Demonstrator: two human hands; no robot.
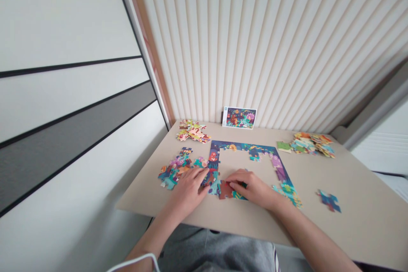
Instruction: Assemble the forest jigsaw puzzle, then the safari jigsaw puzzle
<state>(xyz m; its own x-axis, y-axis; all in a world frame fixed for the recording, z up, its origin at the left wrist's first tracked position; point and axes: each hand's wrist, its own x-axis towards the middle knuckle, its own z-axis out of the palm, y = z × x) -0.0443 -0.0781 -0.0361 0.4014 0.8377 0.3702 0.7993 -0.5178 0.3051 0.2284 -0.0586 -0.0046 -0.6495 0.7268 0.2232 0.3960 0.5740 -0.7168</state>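
A partly assembled jigsaw puzzle frame [215, 148] in dark blue and purple lies on the table, its middle showing bare tabletop. My left hand [190, 189] rests at the frame's lower left corner, fingers apart and lying over the pieces. At the bottom row, my right hand [251, 186] has thumb and forefinger drawn together on a reddish-brown puzzle piece [225, 191]. Part of that row is covered by the right hand. Close to my left hand sits a loose heap of puzzle pieces [172, 174] in teal, purple and orange.
A picture card [239, 118] of the sea scene leans against the pleated wall panel [255, 42]. Other heaps of pieces lie at the back left [193, 131] and back right [307, 143]. One dark blue puzzle piece [330, 201] lies alone on the table [360, 212] at the right.
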